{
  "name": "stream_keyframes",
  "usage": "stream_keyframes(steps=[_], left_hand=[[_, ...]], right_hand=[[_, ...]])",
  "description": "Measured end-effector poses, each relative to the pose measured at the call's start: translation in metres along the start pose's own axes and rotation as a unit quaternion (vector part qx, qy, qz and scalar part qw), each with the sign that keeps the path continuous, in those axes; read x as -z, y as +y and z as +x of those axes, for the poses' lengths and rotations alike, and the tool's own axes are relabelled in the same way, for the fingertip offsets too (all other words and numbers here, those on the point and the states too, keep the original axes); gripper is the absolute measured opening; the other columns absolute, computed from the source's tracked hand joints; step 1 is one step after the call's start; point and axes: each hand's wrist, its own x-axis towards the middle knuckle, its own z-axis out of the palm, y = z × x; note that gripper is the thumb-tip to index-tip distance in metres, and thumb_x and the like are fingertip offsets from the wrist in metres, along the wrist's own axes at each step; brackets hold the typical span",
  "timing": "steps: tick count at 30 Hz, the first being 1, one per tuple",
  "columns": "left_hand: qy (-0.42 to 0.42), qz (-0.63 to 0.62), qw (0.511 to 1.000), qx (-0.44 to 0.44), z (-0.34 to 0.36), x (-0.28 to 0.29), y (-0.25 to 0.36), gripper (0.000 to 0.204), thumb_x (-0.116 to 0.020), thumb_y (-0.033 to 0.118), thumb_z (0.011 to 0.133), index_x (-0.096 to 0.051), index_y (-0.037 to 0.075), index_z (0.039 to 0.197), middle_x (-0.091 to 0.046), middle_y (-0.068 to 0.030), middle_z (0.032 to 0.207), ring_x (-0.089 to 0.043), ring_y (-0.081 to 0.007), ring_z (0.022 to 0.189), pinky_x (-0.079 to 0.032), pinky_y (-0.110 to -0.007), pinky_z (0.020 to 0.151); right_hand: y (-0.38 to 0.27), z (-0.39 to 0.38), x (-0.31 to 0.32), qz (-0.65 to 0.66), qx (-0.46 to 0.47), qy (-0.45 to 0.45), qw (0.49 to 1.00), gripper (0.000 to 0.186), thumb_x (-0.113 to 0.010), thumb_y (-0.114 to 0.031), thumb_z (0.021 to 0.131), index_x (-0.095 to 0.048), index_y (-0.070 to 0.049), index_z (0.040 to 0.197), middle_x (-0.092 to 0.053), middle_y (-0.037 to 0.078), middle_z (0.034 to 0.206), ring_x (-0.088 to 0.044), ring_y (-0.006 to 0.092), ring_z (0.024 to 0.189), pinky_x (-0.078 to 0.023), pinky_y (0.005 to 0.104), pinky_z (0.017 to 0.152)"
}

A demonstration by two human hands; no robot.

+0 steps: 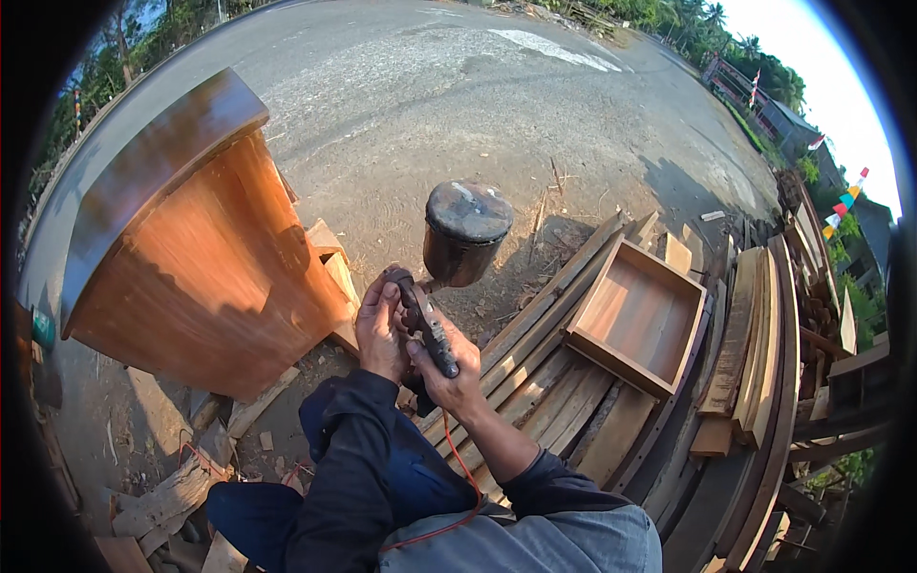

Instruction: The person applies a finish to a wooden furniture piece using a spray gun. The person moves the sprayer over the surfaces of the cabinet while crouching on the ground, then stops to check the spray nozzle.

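Observation:
A dark, paint-crusted spray gun [437,346] is held in front of my lap, with a thin orange-red hose [464,468] trailing from it. My right hand [453,374] is closed around its lower part. Around its upper end, the fingers of my left hand [380,327] are pinched closed. Just beyond is a brown, stained cup [460,256] with a dark round end, which appears joined to the gun; my hands partly hide the connection.
At left stands a reddish-brown wooden cabinet [215,277] with a glossy dark top [172,177]. A shallow wooden drawer [638,315] rests on stacked planks [564,396] at right. Wood scraps [172,497] lie at lower left; a paved road [411,86] runs beyond.

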Motion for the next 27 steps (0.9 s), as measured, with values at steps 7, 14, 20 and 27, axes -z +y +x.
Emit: stream_keyframes(steps=[7,14,20,27], left_hand=[[-0.026,-0.023,0.995,0.098,0.013,-0.005,-0.05,0.031,-0.066,0.013,0.1,-0.059,0.006,0.129,-0.07,-0.0068,0.107,-0.07,-0.0157,0.092,-0.062,-0.03,0.08],[0.018,-0.003,0.993,0.116,0.017,-0.026,-0.056,0.033,-0.063,0.014,0.102,-0.057,0.002,0.133,-0.07,-0.0102,0.1,-0.053,-0.0022,0.063,-0.05,-0.014,0.058],[-0.057,-0.026,0.991,0.115,0.023,-0.012,-0.059,0.026,-0.065,0.013,0.101,-0.061,0.005,0.126,-0.07,-0.0057,0.106,-0.069,-0.0132,0.086,-0.062,-0.028,0.075],[0.011,-0.008,0.993,0.118,0.019,-0.029,-0.051,0.032,-0.06,0.012,0.103,-0.057,0.002,0.134,-0.069,-0.0145,0.105,-0.053,-0.0017,0.063,-0.05,-0.013,0.056]], right_hand=[[0.013,-0.007,0.035,0.039,-0.144,0.033,0.988,0.051,-0.072,-0.006,0.092,-0.055,0.011,0.137,-0.07,0.018,0.122,-0.067,0.0198,0.11,-0.052,0.0336,0.096],[0.009,0.001,0.049,-0.009,-0.071,0.034,0.997,0.05,-0.07,-0.008,0.094,-0.054,0.011,0.137,-0.071,0.02,0.118,-0.07,0.0234,0.105,-0.055,0.0347,0.092],[0.018,-0.001,0.05,-0.032,-0.077,0.03,0.996,0.049,-0.068,-0.006,0.093,-0.055,0.011,0.136,-0.071,0.022,0.117,-0.071,0.0259,0.103,-0.056,0.0349,0.09],[0.021,0.002,0.044,-0.038,-0.02,0.06,0.997,0.044,-0.069,-0.011,0.094,-0.059,0.005,0.133,-0.072,0.01,0.102,-0.066,0.0137,0.087,-0.054,0.0291,0.078]])
